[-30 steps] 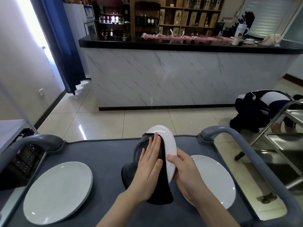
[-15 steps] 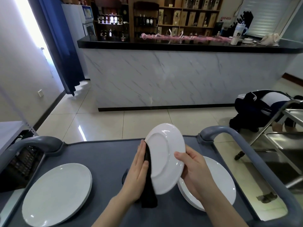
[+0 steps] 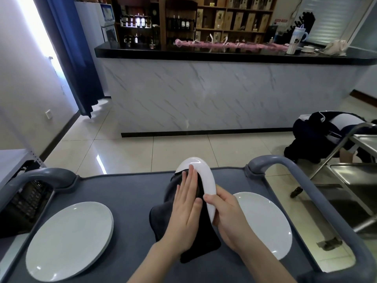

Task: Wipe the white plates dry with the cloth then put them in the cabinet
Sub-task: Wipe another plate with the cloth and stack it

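My right hand grips a white plate by its lower rim and holds it on edge above the grey cart top. My left hand lies flat with straight fingers, pressing a dark cloth against the plate's left face. The cloth hangs down below the plate to the cart. A white plate, seemingly on top of another, lies on the cart's left side. Another white plate lies on the right, partly behind my right hand.
The cart has grey curved handles at the left and right. A steel sink unit stands to the right. A person crouches on the tiled floor beyond it. A marble-fronted bar counter crosses the room ahead.
The held plate has turned from showing its underside to edge-on. My left hand with the cloth has slid up across the plate's left face.
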Demonstrator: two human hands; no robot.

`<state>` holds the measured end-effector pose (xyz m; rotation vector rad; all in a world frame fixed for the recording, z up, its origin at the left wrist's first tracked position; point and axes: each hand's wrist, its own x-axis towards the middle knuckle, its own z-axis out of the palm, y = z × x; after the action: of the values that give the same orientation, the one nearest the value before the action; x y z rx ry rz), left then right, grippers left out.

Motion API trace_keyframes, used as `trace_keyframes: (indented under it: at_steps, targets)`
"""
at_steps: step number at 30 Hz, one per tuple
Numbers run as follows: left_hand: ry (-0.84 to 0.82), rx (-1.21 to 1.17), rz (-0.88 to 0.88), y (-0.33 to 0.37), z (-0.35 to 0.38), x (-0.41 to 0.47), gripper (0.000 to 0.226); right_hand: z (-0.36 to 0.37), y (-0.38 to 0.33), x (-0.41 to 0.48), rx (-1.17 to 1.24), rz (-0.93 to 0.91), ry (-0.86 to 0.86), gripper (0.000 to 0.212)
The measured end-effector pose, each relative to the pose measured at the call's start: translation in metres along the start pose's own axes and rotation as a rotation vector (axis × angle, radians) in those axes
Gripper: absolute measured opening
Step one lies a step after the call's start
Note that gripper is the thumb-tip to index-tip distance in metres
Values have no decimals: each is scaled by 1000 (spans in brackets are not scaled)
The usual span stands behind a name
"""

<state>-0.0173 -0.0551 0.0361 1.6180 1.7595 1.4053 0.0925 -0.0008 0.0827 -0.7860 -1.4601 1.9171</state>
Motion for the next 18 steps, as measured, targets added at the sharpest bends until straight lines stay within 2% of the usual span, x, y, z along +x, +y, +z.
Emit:
trace_keyframes:
  at_steps: [6, 9, 12, 15, 18]
  targets:
    - [-44, 36, 32, -19, -6, 18, 55, -11, 2, -7, 19, 9, -2, 35]
    - [-2, 34, -111, -40, -10, 19, 50, -19, 1, -11, 53, 25, -12, 35]
    - [-28, -78, -240, -56, -14, 9, 50, -23, -1, -11, 69, 26, 41, 30]
    - [-21, -105, -278, -58, -10, -8, 55, -25, -6, -6, 135, 18, 117, 32]
    - [-6, -114, -244, -48, 1, -26, 55, -22, -6, 1, 156, -6, 155, 34]
